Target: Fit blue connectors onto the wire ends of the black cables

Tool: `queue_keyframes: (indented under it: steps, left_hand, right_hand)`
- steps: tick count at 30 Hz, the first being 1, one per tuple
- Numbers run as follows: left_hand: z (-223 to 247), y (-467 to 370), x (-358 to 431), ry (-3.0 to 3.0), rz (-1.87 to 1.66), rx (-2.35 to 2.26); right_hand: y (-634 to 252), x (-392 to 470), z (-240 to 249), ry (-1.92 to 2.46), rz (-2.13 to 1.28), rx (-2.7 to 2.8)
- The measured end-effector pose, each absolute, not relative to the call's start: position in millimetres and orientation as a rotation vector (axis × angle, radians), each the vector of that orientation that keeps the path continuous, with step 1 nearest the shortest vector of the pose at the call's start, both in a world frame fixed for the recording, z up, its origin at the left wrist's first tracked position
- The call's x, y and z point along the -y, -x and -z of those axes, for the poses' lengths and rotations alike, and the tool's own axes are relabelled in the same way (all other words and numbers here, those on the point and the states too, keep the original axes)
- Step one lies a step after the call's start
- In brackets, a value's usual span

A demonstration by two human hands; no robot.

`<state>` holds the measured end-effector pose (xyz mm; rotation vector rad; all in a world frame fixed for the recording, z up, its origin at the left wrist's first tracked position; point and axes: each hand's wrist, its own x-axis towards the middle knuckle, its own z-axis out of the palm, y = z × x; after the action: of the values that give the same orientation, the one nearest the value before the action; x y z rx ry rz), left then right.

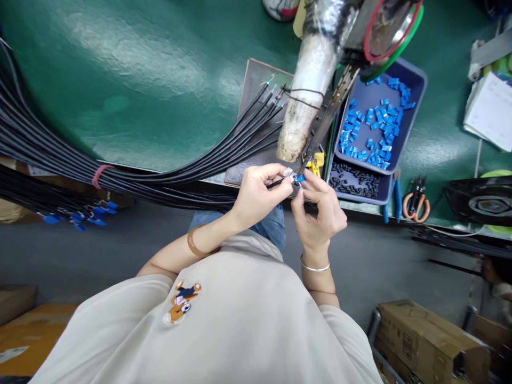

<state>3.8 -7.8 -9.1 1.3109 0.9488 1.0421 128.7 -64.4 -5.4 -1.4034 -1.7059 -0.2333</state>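
Observation:
My left hand (pixel 262 189) is closed around the stripped end of a black cable (pixel 275 183), with thin bare wires showing at its fingertips. Close beside it, my right hand (pixel 320 210) pinches a small blue connector (pixel 301 178) between thumb and fingers. The connector touches or nearly touches the wire ends; whether any wire sits inside it cannot be made out. Just behind the fingers is a yellow piece (pixel 315 162) under a fume pipe wrapped in white and clear film (pixel 306 90). More black cables (pixel 236 141) with stripped ends lie on a grey board (pixel 256 80).
Blue connectors fill part of a grey-blue tray (pixel 416 106); a smaller tray section (pixel 384 193) holds small black parts. Blue-handled pliers (pixel 397 197) and orange-handled cutters (pixel 416 200) lie at the bench edge. A tied cable bundle (pixel 100 173) hangs left, cables with blue connectors (pixel 78 217) below.

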Motion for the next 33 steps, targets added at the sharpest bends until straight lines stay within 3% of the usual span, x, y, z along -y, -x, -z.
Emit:
queue_keyframes:
  steps: [33]
  left_hand:
    - [6.1, -6.0, 6.3, -1.389, -1.101, -0.980]
  right_hand:
    - [-128.0, 62.9, -2.1, 1.457, 0.178, 1.687]
